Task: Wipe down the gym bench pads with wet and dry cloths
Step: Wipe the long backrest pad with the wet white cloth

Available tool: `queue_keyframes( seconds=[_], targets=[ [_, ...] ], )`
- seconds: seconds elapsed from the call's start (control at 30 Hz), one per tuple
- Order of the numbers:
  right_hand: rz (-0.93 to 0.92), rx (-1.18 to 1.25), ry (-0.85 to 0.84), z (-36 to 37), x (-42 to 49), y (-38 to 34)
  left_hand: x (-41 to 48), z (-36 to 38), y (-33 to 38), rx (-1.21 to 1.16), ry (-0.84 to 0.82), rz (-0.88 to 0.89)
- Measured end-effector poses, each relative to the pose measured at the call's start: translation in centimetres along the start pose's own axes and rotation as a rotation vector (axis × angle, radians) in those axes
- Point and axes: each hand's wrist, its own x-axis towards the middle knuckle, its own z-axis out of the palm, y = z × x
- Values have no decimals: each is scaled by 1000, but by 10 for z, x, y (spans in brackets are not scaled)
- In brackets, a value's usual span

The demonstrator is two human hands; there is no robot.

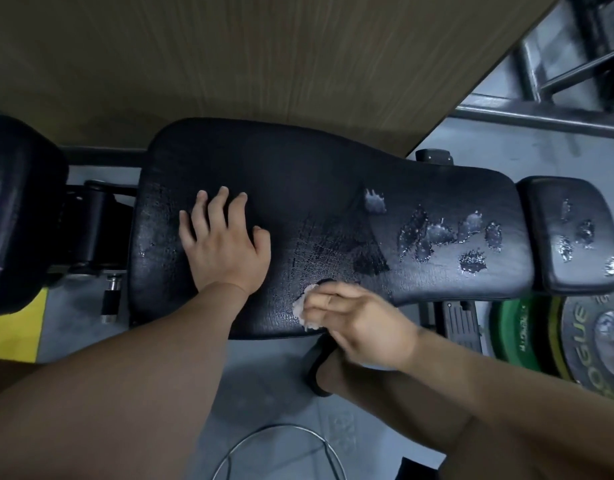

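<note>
On the long black pad [333, 174], near its left end, the left hand [225, 244] lies palm down, fingers straight and fanned apart, thumb out to the side. Its grip is spread and holds nothing. It reads as a brace, taking the person's weight as they lean over and steadying the pad under the rubbing.

At the pad's near edge, about midway along, the right hand [361, 323] is blurred, which suggests a wiping stroke in progress. Its grip is closed round a small pale cloth [303, 308]. The fingers curl over the top and the wad is bunched beneath them, so only a lump shows at the fingertips, pressed against the surface. Bunching it this tight probably gives firmer pressure on a small patch, though it covers little per pass. Whether this is the wet or the dry cloth cannot be told.

Just beyond the cloth the surface shows thin smeared streaks [336, 244]. Toward the right end sit separate wet blots [433, 233], unspread, and more lie on the small pad [572, 237] past the gap. By that, the job looks partway done: liquid is down, the middle is worked, and the right end and small pad are not yet wiped. Weight plates [575, 341] lean on the floor below the right end, apart from the hands.
</note>
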Motion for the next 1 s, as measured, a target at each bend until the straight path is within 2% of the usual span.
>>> queue_keyframes(
  seconds=[0.07, 0.2, 0.27, 0.33, 0.43, 0.57, 0.7, 0.77, 0.87, 0.93, 1.0],
  targets=[
    [6, -44, 11, -11, -6, 23, -1, 0, 0, -3, 1, -1],
    [331, -97, 226, -16, -10, 36, -1, 0, 0, -5, -1, 1],
    [302, -81, 203, -4, -20, 16, -1, 0, 0, -4, 0, 0],
    [165, -72, 130, -4, -30, 5, 0, 1, 0, -4, 1, -3],
    [115, -125, 146, -19, -25, 29, 0, 3, 0, -7, 13, -3],
    [409, -282, 284, -35, 8, 86, 0, 3, 0, -12, 13, -1],
    [693, -299, 396, -43, 38, 118, 0, 4, -1, -4, 15, 1],
    [658, -287, 406, -31, 46, 99, 1, 4, -1, -4, 9, -1],
    [373, -260, 257, -15, 37, 67, 1, 5, -1, -3, 6, -6],
    [253, -268, 207, -25, 33, 83, 1, 5, -1, -2, 8, -7],
    [396, -303, 314, -41, 35, 116, 1, 5, -1, 1, 13, -3]
  ],
)
